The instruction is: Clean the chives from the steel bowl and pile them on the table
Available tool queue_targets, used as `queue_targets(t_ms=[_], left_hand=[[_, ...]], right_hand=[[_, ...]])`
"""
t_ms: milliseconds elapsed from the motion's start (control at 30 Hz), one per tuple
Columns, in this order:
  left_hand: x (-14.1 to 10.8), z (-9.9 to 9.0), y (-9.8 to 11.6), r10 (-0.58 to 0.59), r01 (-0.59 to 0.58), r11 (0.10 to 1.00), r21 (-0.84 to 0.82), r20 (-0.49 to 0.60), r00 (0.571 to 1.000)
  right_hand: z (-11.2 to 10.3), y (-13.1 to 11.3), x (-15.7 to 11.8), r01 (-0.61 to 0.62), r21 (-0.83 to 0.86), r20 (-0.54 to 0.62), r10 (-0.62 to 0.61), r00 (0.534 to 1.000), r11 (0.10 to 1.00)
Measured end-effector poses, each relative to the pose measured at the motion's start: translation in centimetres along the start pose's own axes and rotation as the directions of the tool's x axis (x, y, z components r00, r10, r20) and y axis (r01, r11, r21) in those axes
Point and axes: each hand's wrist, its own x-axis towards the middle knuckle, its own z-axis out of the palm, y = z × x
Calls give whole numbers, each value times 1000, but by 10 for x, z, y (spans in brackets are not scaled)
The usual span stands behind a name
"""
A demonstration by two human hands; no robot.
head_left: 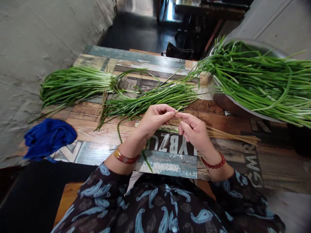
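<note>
My left hand [157, 118] is closed in a pinch over the table, with the pale end of a garlic chive [178, 110] at its fingertips. The fingers of my right hand [194, 129] are pinched together too, meeting the left fingertips at that stalk. A thin stick [203, 163] shows below my right wrist; whether the right hand grips it I cannot tell. Just beyond both hands lies a loose pile of garlic chives [155, 98]. Thin bamboo skewers [235, 134] lie to the right of my right hand.
A large metal bowl [243, 108] heaped with chives stands at the right. At the far left rests a thick chive bundle [80, 82], with several skewers [103, 105] beside it. A blue cloth [50, 137] lies at the left edge. A black bag [179, 51] is beyond the table.
</note>
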Motion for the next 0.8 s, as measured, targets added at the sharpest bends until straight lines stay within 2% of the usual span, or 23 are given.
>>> queue_targets(t_ms=[167,433,800], left_hand=[[1,0,2,45,-45,999,1,-7,999],[1,2,2,13,-14,1000,-21,-27,1000],[0,7,0,31,-31,999,-10,-44,999]], right_hand=[[1,0,0,-31,5,2,31,1000,1000],[3,-2,-2,-43,61,9,43,999,997],[3,-3,-8,-63,138,24,60,998,988]])
